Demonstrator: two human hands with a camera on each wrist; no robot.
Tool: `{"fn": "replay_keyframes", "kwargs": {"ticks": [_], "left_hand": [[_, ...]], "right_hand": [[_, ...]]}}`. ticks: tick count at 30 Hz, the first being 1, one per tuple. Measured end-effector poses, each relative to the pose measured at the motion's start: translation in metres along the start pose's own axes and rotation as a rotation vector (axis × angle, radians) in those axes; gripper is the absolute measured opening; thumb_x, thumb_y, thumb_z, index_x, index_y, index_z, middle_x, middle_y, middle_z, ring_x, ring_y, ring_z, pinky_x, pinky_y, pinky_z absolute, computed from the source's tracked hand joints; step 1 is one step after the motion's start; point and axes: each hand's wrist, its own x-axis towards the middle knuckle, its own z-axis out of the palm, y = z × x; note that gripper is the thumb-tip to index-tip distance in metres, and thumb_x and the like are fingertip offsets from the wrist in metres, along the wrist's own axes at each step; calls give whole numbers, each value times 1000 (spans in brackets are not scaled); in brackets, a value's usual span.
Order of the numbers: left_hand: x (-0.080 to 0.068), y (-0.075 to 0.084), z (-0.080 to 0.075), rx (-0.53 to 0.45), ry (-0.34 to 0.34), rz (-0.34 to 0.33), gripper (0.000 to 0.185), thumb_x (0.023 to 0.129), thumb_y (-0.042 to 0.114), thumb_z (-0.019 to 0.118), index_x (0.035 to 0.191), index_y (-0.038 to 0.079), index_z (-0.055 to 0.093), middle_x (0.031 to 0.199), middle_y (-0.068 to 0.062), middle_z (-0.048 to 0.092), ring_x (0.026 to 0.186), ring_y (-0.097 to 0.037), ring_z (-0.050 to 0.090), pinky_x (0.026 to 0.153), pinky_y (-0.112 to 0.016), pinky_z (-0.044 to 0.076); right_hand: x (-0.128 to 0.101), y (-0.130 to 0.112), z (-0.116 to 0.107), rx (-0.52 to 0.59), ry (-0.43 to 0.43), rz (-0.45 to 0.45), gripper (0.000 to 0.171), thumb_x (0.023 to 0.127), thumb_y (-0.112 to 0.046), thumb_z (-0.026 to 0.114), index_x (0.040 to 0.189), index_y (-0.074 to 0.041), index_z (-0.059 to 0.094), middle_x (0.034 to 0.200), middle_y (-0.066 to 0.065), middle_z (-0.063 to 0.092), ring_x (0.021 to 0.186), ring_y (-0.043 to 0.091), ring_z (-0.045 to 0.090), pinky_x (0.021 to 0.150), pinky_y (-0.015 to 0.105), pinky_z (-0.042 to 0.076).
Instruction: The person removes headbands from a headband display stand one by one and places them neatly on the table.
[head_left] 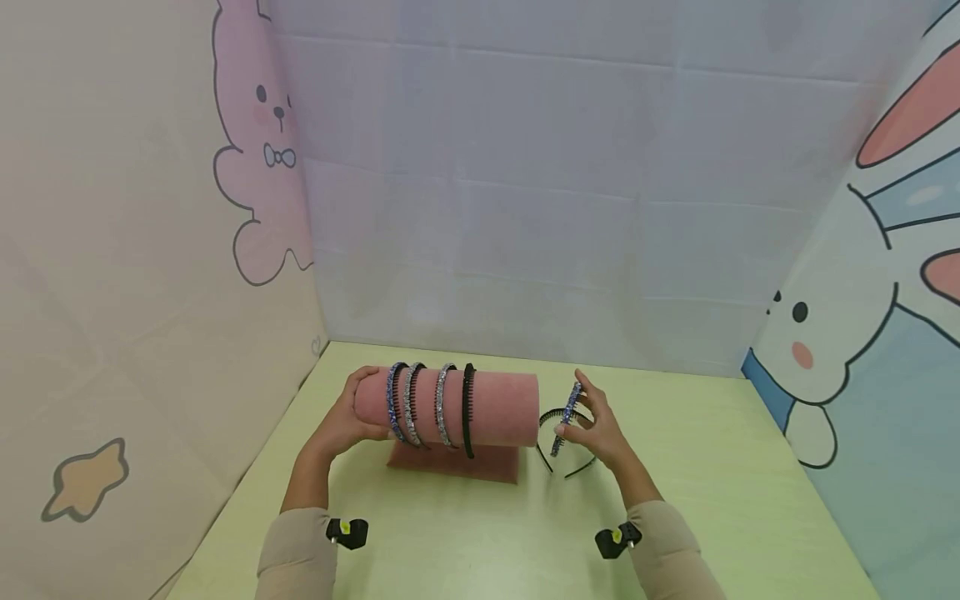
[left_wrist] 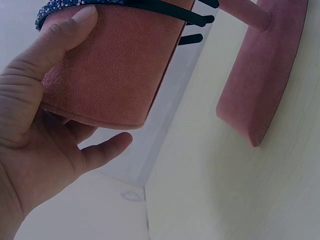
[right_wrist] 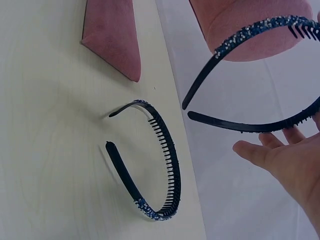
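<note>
Your right hand (head_left: 600, 429) grips the blue glittery headband (head_left: 572, 406) between thumb and fingers, holding it up near the right end of the pink roll (head_left: 510, 408), above a second headband (right_wrist: 172, 155) that lies on the table (head_left: 450, 542). Your left hand (head_left: 348, 421) clasps the roll's other end, thumb on top. The held band looks light and springy, probably stiff plastic; spread it gently by its smooth arms, since overbending could snap it. The glitter may feel rough, the comb teeth could snag, and the roll's plush cover should grip well.
</note>
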Motion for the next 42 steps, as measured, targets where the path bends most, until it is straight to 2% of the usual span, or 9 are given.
{"fn": "replay_keyframes", "kwargs": {"ticks": [6, 13, 16, 27, 29, 34, 40, 42], "left_hand": [[1, 0, 0, -6, 5, 0, 106, 58, -9, 82, 142, 18, 23, 136, -18, 32, 108, -39, 44, 76, -40, 48], [0, -1, 1, -8, 5, -2, 105, 59, -11, 81, 142, 17, 22, 137, -19, 30, 108, -40, 44, 75, -40, 48], [1, -1, 1, -15, 6, -1, 105, 59, -11, 81, 142, 18, 22, 138, -18, 30, 109, -40, 43, 75, -40, 48], [1, -3, 1, -17, 9, -1, 105, 59, -11, 81, 142, 17, 23, 137, -19, 30, 108, -40, 43, 74, -40, 48], [1, -3, 1, -17, 10, 1, 105, 59, -11, 81, 142, 17, 23, 137, -18, 30, 108, -40, 43, 74, -39, 48], [1, -4, 2, -24, 7, 5, 105, 59, -10, 81, 142, 17, 23, 137, -18, 31, 109, -40, 43, 75, -39, 48], [2, -4, 1, -29, 8, 7, 105, 59, -10, 82, 142, 16, 23, 137, -19, 30, 110, -41, 41, 75, -40, 48], [2, -4, 1, -24, 10, 7, 105, 58, -9, 82, 141, 17, 23, 137, -19, 30, 110, -41, 41, 75, -40, 48]], "right_hand": [[0, 3, 0, 18, 30, 6, 92, 77, 0, 69, 148, -2, 9, 142, 30, 8, 126, 49, 18, 97, 64, 21], [0, 29, -4, 41, 109, 13, 96, 76, -2, 70, 150, -14, 9, 145, 23, 8, 128, 43, 18, 98, 59, 25], [-3, 34, -3, 49, 147, 9, 97, 76, -3, 71, 150, -15, 9, 145, 22, 10, 128, 40, 20, 98, 59, 25], [-14, 22, 0, 94, 228, 46, 85, 79, 2, 68, 147, -2, 17, 144, 23, 18, 122, 37, 27, 98, 58, 27], [-15, 24, 0, 85, 244, 52, 85, 79, 2, 67, 147, -2, 16, 143, 23, 18, 121, 38, 28, 98, 55, 30], [-20, 37, -1, 47, 306, 67, 86, 81, -3, 69, 149, -12, 17, 143, 17, 19, 123, 36, 27, 93, 40, 40], [-24, 36, -2, 42, 364, 80, 86, 80, -7, 69, 149, -12, 17, 145, 17, 16, 123, 37, 24, 97, 52, 30], [-25, 40, -4, 19, 380, 87, 86, 81, -9, 69, 149, -13, 17, 146, 15, 16, 122, 35, 25, 95, 51, 31]]}}
